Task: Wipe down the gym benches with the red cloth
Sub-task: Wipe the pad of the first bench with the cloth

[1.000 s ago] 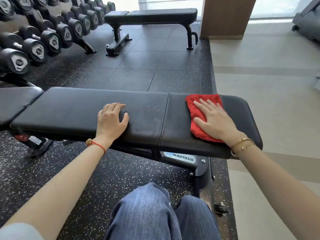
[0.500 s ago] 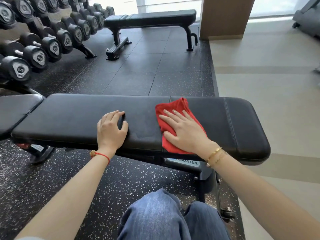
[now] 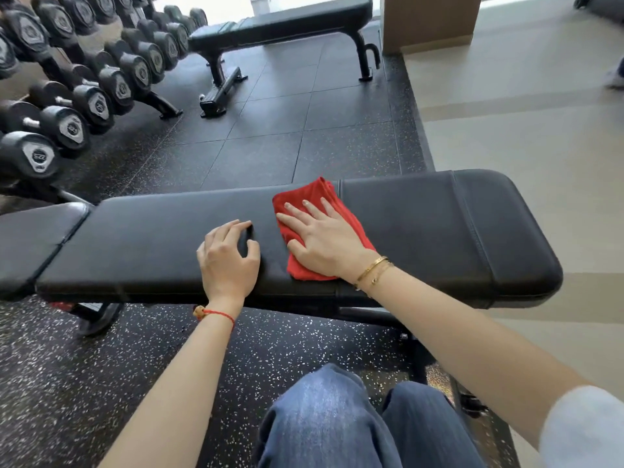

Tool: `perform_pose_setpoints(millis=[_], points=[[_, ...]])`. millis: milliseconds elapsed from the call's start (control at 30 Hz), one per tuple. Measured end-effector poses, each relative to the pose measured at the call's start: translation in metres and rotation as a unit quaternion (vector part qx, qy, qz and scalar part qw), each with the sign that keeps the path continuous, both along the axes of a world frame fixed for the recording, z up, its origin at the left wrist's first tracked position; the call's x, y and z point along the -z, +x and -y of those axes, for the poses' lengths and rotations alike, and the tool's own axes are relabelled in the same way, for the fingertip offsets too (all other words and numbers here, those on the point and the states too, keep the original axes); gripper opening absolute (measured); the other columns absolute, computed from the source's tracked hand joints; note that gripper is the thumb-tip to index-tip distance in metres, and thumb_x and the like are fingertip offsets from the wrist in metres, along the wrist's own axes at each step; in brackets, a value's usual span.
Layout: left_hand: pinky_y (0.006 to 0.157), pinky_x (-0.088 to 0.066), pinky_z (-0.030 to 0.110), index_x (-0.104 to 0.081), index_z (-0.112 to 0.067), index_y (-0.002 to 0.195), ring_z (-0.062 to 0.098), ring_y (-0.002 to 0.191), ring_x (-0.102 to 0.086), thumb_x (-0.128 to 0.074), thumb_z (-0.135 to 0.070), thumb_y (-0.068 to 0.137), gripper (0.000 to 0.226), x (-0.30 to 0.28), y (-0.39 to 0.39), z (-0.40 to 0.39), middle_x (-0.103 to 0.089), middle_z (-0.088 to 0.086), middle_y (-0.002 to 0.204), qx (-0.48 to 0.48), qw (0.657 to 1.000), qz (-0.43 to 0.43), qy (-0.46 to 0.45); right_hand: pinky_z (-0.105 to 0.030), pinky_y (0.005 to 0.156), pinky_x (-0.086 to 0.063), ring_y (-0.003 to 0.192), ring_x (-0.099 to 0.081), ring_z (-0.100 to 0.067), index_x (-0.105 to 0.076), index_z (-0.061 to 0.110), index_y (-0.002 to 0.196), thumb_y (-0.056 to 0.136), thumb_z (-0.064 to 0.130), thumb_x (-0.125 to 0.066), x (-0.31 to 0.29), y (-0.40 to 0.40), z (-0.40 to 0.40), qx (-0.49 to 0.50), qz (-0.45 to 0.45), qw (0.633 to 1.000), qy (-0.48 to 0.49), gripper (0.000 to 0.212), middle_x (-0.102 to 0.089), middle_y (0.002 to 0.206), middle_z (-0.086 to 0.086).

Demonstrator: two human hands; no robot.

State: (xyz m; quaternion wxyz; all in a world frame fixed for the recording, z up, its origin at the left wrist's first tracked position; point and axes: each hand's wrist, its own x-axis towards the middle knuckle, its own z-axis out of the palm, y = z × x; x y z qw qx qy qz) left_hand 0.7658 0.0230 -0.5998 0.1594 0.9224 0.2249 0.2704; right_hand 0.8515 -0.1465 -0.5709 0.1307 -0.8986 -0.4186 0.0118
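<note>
We press the red cloth (image 3: 305, 211) flat under our open right hand (image 3: 326, 243), mid-wipe on the near bench (image 3: 439, 224); our left hand (image 3: 229, 261), empty, braces beside it. Next, sweep left.

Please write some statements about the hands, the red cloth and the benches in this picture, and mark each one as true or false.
1. The right hand lies flat on the red cloth. True.
2. The left hand holds a second cloth. False: it rests bare on the near bench, beside the cloth.
3. The red cloth lies on the floor. False: it lies on the pad of the near bench, close to a seam.
4. A second bench stands farther back, next to the dumbbell rack. True.
5. Both wrists are bare. False: the right wrist has gold bracelets, the left a red string.
</note>
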Motion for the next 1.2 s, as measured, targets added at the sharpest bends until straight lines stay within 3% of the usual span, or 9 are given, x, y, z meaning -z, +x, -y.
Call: perform_pose_setpoints(millis=[133, 267, 467, 600, 733, 933, 1067, 1200], points=[[0.111, -0.034, 0.043, -0.066, -0.026, 0.121, 0.017, 0.127, -0.049, -0.058, -0.024, 0.087, 0.035, 0.001, -0.001, -0.001, -0.063, -0.007, 0.129, 0.003, 1.0, 0.0, 0.001, -0.043, 0.122, 0.0, 0.15, -0.011, -0.02, -0.024, 0.034, 0.152, 0.095, 0.042, -0.035, 0.004, -0.024, 0.038, -0.028, 0.016, 0.999, -0.004, 0.058, -0.017, 0.161, 0.009], [0.112, -0.034, 0.042, -0.065, -0.025, 0.123, 0.016, 0.127, -0.049, -0.057, -0.025, 0.089, 0.035, 0.002, 0.0, 0.0, -0.062, -0.006, 0.131, 0.002, 1.0, -0.003, 0.003, -0.046, 0.122, -0.001, 0.15, -0.011, -0.016, -0.029, 0.038, 0.149, 0.094, 0.042, -0.035, 0.007, -0.008, 0.074, 0.055, 0.03, 0.998, 0.002, 0.055, -0.022, 0.16, 0.013], [0.111, -0.034, 0.039, -0.066, -0.024, 0.121, 0.017, 0.126, -0.05, -0.058, -0.023, 0.087, 0.035, 0.0, 0.002, 0.005, -0.063, -0.005, 0.129, -0.015, 1.0, 0.001, -0.006, -0.05, 0.121, 0.002, 0.15, -0.008, -0.024, -0.028, 0.03, 0.151, 0.098, 0.039, -0.029, 0.0, 0.049, 0.023, 0.162, -0.019, 0.987, 0.001, 0.054, -0.018, 0.162, 0.006], [0.11, -0.033, 0.04, -0.066, -0.026, 0.12, 0.017, 0.126, -0.05, -0.059, -0.025, 0.086, 0.035, -0.001, 0.001, 0.001, -0.063, -0.006, 0.129, -0.013, 1.0, -0.005, -0.001, -0.046, 0.121, -0.003, 0.148, -0.019, -0.025, -0.032, 0.027, 0.15, 0.097, 0.037, -0.033, 0.0, 0.012, -0.024, 0.062, 0.008, 0.998, 0.007, 0.053, -0.023, 0.16, 0.004], [0.112, -0.032, 0.041, -0.066, -0.024, 0.122, 0.016, 0.128, -0.049, -0.058, -0.023, 0.088, 0.035, 0.002, 0.0, -0.003, -0.062, -0.006, 0.131, -0.001, 1.0, -0.008, -0.001, -0.045, 0.121, -0.004, 0.149, -0.017, -0.021, -0.03, 0.032, 0.15, 0.096, 0.038, -0.036, 0.003, -0.013, -0.008, -0.04, 0.007, 0.999, 0.001, 0.055, -0.022, 0.16, 0.008], [0.113, -0.031, 0.041, -0.067, -0.024, 0.121, 0.016, 0.127, -0.049, -0.058, -0.023, 0.087, 0.035, 0.002, 0.001, -0.002, -0.062, -0.005, 0.131, -0.004, 1.0, 0.001, -0.008, -0.043, 0.122, -0.005, 0.15, -0.013, -0.018, -0.032, 0.037, 0.148, 0.096, 0.04, -0.037, 0.001, 0.028, 0.035, 0.03, 0.009, 0.999, -0.005, 0.052, -0.024, 0.159, 0.011], [0.113, -0.031, 0.04, -0.066, -0.025, 0.122, 0.015, 0.127, -0.049, -0.057, -0.024, 0.087, 0.036, 0.001, 0.002, 0.0, -0.062, -0.007, 0.13, -0.015, 1.0, -0.003, -0.009, -0.046, 0.122, -0.002, 0.15, -0.008, -0.027, -0.029, 0.028, 0.151, 0.098, 0.036, -0.033, -0.003, 0.046, -0.009, 0.074, -0.017, 0.997, -0.008, 0.053, -0.019, 0.162, 0.003], [0.112, -0.031, 0.039, -0.067, -0.026, 0.121, 0.015, 0.126, -0.049, -0.058, -0.025, 0.087, 0.036, 0.002, 0.002, -0.002, -0.063, -0.007, 0.129, -0.013, 1.0, -0.001, -0.001, -0.045, 0.122, -0.003, 0.149, -0.013, -0.029, -0.028, 0.022, 0.152, 0.099, 0.032, -0.033, -0.004, 0.026, -0.039, 0.03, 0.004, 1.0, -0.008, 0.054, -0.02, 0.162, -0.001]])
